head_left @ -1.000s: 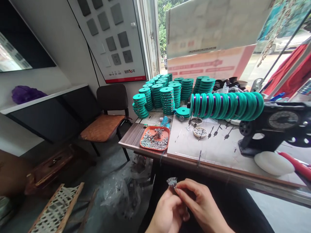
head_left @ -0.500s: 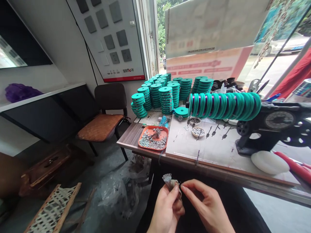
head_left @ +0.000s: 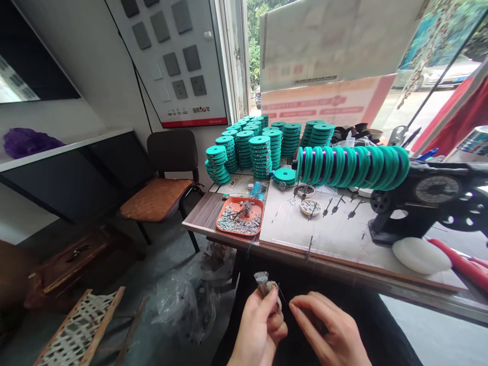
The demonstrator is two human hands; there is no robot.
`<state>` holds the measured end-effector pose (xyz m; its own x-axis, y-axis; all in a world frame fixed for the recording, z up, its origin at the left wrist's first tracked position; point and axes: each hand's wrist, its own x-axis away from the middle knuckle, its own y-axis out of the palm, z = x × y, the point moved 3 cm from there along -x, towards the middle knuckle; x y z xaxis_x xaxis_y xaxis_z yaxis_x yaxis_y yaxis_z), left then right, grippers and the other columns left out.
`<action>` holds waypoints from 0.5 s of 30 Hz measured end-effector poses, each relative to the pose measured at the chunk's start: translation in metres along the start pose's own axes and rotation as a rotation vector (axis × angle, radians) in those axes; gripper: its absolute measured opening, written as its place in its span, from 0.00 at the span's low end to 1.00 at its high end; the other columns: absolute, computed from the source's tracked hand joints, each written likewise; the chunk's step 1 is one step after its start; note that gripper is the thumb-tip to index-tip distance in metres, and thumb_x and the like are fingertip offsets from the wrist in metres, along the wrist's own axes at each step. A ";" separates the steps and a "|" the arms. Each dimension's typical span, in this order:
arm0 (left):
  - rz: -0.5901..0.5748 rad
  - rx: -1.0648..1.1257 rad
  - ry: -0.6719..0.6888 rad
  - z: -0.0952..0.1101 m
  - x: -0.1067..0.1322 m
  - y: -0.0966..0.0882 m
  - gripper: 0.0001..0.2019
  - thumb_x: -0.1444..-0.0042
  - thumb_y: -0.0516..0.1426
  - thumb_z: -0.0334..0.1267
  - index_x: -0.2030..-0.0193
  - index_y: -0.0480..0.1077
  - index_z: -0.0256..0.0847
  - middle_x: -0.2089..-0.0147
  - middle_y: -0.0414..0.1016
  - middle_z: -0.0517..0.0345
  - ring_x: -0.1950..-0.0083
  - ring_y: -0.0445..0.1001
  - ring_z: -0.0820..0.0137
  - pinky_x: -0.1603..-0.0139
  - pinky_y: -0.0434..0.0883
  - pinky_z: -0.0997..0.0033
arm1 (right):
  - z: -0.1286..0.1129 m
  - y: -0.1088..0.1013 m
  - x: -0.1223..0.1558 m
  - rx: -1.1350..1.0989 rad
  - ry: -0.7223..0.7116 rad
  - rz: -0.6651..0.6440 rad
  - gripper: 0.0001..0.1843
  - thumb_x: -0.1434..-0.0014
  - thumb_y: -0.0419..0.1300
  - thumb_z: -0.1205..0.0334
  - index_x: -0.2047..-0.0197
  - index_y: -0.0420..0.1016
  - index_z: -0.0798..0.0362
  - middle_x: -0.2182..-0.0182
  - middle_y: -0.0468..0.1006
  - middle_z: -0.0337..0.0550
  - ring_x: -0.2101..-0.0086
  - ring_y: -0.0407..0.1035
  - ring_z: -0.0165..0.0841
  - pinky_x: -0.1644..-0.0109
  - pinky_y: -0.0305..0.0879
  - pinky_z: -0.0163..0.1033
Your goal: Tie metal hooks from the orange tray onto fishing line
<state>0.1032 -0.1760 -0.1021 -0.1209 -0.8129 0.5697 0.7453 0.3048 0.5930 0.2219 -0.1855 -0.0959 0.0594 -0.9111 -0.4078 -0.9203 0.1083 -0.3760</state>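
Note:
My left hand [head_left: 260, 320] is closed around a small bundle of fine silvery strands [head_left: 261, 278], which fan out above the thumb. A beige wrap [head_left: 272, 285] shows beside the strands, and a thin dark thread or wire [head_left: 281, 293] sticks out on its right side. My right hand [head_left: 328, 325] is a short way to the right, thumb and forefinger pressed together in a pinch. Whatever lies between those fingertips is too small to make out. Both hands are above my dark-clothed lap, in front of the table edge.
An orange tray [head_left: 240, 234] of small metal parts lies on the table's left part. Behind it stand stacks of green spools [head_left: 260, 157]. More green discs [head_left: 351, 165] sit on a black machine [head_left: 423, 188] at right. Small bowls [head_left: 310, 207] and red-handled pliers [head_left: 463, 262] are nearby.
My right hand has drawn away from the bundle, slightly right and down, widening the gap. My left hand keeps its hold on the bundle. The thin thread shows more clearly.

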 end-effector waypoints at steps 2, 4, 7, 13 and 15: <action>-0.004 -0.011 0.004 0.000 0.000 0.000 0.22 0.71 0.70 0.41 0.72 0.64 0.36 0.83 0.57 0.73 0.85 0.47 0.88 0.84 0.44 0.84 | 0.001 0.000 -0.001 -0.004 0.007 -0.006 0.10 0.39 0.54 0.58 0.69 0.72 0.50 0.78 0.70 0.39 0.77 0.66 0.31 0.74 0.61 0.34; -0.010 -0.023 0.010 0.000 0.000 0.001 0.22 0.70 0.70 0.41 0.72 0.64 0.36 0.83 0.56 0.73 0.85 0.46 0.88 0.84 0.43 0.84 | 0.001 -0.001 -0.001 -0.006 0.007 -0.002 0.09 0.39 0.54 0.59 0.69 0.72 0.50 0.78 0.70 0.39 0.77 0.65 0.31 0.74 0.61 0.33; -0.015 -0.033 0.003 0.001 0.000 0.001 0.23 0.70 0.70 0.42 0.71 0.63 0.36 0.84 0.56 0.74 0.85 0.46 0.88 0.84 0.43 0.84 | -0.001 -0.001 -0.001 -0.001 -0.014 0.005 0.09 0.40 0.55 0.59 0.69 0.72 0.51 0.79 0.69 0.38 0.78 0.64 0.30 0.75 0.60 0.33; -0.012 -0.076 0.013 0.002 0.000 0.000 0.24 0.71 0.69 0.46 0.72 0.62 0.37 0.86 0.53 0.76 0.86 0.45 0.88 0.84 0.42 0.82 | 0.000 -0.001 0.000 0.022 -0.038 0.001 0.08 0.40 0.54 0.60 0.69 0.72 0.50 0.79 0.69 0.37 0.78 0.64 0.30 0.75 0.60 0.33; -0.020 -0.101 0.023 0.001 0.000 0.000 0.24 0.70 0.68 0.47 0.72 0.62 0.38 0.86 0.53 0.76 0.87 0.45 0.88 0.84 0.42 0.82 | 0.000 0.000 0.000 0.029 -0.035 -0.006 0.09 0.39 0.54 0.60 0.69 0.72 0.51 0.79 0.69 0.38 0.78 0.64 0.30 0.75 0.60 0.33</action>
<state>0.1026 -0.1750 -0.1013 -0.1224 -0.8298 0.5445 0.8050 0.2379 0.5435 0.2221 -0.1854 -0.0961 0.0788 -0.8974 -0.4341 -0.9083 0.1148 -0.4022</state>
